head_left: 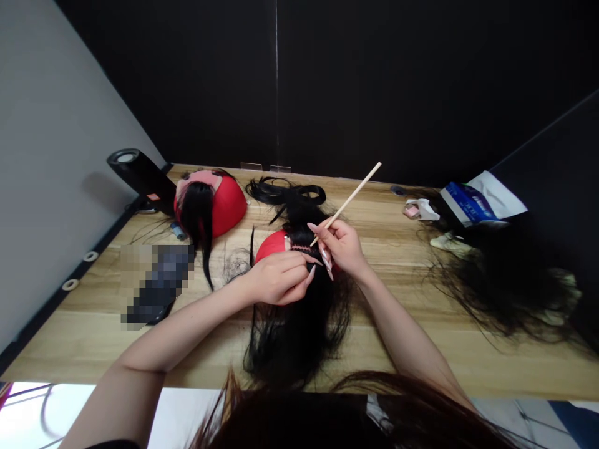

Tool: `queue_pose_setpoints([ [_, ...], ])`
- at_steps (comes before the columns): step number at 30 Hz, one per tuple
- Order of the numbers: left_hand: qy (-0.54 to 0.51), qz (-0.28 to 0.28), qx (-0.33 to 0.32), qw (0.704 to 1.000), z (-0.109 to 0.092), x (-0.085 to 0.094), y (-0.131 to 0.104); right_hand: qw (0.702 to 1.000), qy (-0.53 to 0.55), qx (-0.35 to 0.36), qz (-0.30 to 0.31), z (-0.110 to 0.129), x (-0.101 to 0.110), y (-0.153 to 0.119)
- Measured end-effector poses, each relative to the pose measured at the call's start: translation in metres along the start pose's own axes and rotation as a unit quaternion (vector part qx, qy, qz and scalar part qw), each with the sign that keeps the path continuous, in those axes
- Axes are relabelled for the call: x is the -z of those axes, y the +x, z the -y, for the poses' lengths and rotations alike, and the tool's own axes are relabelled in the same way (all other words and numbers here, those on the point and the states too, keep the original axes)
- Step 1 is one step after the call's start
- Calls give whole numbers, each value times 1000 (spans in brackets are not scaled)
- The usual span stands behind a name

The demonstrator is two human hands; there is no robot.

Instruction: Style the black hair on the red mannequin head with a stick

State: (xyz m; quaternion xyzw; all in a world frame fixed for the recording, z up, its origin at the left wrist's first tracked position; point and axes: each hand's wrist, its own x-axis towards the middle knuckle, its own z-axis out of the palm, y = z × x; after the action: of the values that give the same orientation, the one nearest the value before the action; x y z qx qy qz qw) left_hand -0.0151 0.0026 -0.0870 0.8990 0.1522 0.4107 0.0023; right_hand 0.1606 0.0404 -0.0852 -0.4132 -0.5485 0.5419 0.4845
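Holding a thin, pale wooden stick (347, 201) in our right hand (344, 247), we keep our fingers pinched shut on its lower end, with the tip down at the hair. Our left hand (276, 279) is curled shut on a small bit of the long black hair wig (294, 324), which sits on a round red head form (274, 245) in the middle of the wooden bench (412, 324).

We think it goes best if we hold the hair tight and move the stick slowly, one small bit at a time.

Another red head form with black hair (210, 202) lies far left. A loose black hair pile (505, 287) lies right.
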Motion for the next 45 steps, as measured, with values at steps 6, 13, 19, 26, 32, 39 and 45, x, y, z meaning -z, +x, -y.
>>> queue_pose_setpoints([
  [6, 3, -4, -2, 1000, 1, 0, 0, 1000, -7, 2, -1, -4, 1, 0],
  [13, -1, -2, -2, 1000, 0, 0, 0, 1000, 1, -2, -3, -6, 2, 1],
  [19, 1, 4, 6, 1000, 0, -1, -2, 1000, 3, -6, -8, 0, -1, -1],
  [26, -4, 1, 0, 1000, 1, -1, -1, 1000, 16, -5, -7, -1, -1, 0],
  [32, 3, 1, 3, 1000, 0, -1, 0, 1000, 26, -5, -7, -1, -1, -1],
  [39, -1, 3, 0, 1000, 0, -1, 0, 999, 36, 5, -14, 1, -3, -2],
  [45, 2, 0, -2, 1000, 0, 0, 1, 999, 26, 17, -17, 1, -3, -3],
])
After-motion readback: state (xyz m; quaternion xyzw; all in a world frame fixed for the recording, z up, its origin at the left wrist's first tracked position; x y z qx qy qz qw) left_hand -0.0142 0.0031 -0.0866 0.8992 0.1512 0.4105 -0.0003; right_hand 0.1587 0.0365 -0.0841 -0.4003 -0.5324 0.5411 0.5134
